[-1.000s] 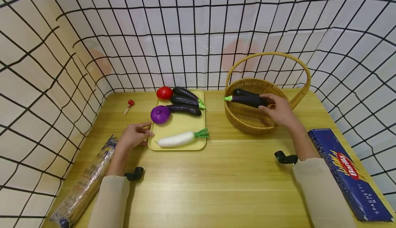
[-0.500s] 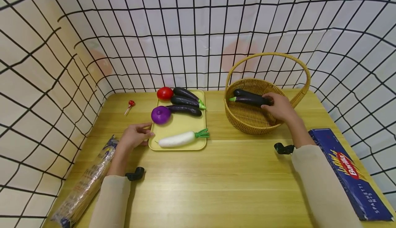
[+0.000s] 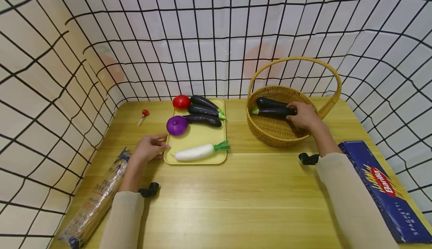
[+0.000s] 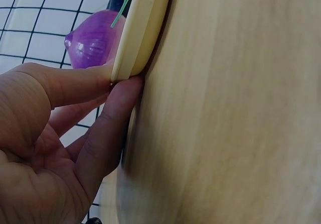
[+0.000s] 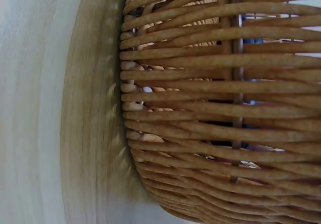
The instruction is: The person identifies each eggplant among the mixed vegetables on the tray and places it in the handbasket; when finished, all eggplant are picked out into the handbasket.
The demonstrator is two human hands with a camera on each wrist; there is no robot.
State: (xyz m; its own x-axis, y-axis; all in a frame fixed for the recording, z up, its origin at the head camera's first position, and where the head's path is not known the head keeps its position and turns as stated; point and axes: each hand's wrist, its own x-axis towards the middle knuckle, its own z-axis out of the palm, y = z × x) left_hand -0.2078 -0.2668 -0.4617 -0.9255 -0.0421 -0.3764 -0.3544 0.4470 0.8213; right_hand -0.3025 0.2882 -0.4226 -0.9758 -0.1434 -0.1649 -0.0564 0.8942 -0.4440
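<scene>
Both hands are occupied: the left hand (image 3: pixel 148 147) pinches the left rim of a yellow tray (image 3: pixel 195 136), while the right hand (image 3: pixel 305 116) grips the right end of an eggplant (image 3: pixel 273 113) inside the wicker basket (image 3: pixel 271 136), right of the tray. A second eggplant (image 3: pixel 269 102) lies just on its far side. On the tray, a white radish (image 3: pixel 195 153) lies near; a purple onion (image 3: pixel 177 125), tomato (image 3: pixel 181 102) and three dark eggplants (image 3: pixel 202 110) sit farther back.

1. A pale yellowish wooden table (image 3: pixel 216 219), its grain running crosswise, fills the lower half of the head view.
2. Black grid lines (image 3: pixel 231 7) cross the back, left and right sides.
3. White backing (image 3: pixel 240 22) bears faint orange-pink patches at upper centre and left.
4. Light leaves a soft sheen at lower centre; the left side looks creamier.
</scene>
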